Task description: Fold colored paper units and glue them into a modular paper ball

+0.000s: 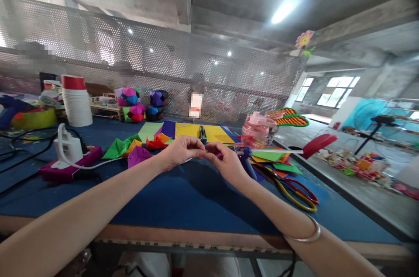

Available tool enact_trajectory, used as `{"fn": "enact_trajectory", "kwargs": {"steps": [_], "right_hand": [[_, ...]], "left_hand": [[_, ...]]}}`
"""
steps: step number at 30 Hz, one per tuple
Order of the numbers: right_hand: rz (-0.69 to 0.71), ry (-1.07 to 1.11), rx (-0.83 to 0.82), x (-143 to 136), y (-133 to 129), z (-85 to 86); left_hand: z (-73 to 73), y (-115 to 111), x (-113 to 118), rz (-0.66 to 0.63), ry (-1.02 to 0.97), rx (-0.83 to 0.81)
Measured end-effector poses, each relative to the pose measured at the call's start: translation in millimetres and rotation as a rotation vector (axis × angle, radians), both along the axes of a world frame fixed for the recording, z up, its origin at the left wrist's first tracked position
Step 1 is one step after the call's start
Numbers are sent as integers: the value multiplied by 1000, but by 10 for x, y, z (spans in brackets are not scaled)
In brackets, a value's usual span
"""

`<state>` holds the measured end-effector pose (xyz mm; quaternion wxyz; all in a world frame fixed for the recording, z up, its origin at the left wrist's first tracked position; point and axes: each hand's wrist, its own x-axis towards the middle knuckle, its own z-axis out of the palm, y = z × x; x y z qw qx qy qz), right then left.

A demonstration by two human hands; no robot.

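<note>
My left hand (pixel 183 153) and my right hand (pixel 226 164) meet over the middle of the blue-topped table (pixel 183 207). Thumb and fingers of each are pinched, tips touching; whatever they may hold is too small or hidden to name. Left of them lie folded paper pieces: a green one (pixel 121 147), a purple one (pixel 139 155) and an orange-red one (pixel 157 141). Just beyond my right hand is a blue glue gun (pixel 246 161) with a white glue stick (pixel 278 151) sticking out. Scissors (pixel 296 194) with red and yellow handles rest near my right forearm.
A magenta power strip (pixel 60 171) with a white plug and cords sits left, before stacked paper cups (pixel 77 104). Colourful paper balls (pixel 134 113) stand behind. Yellow paper (pixel 186 132), a pink-lidded jar (pixel 256 132) and coloured sheets (pixel 275 157) lie farther back. A perforated metal screen (pixel 176 67) rises behind.
</note>
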<state>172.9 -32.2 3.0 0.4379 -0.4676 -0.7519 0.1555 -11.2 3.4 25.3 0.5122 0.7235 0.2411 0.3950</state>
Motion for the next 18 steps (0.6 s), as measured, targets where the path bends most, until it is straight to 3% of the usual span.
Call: {"fn": "enact_trajectory", "kwargs": {"steps": [12, 18], "right_hand": [[-52, -32, 65, 26, 21, 7], [-77, 78, 12, 87, 111, -6]], "left_hand": [[-21, 21, -2, 16, 89, 143], [47, -47, -3, -24, 36, 85]]}}
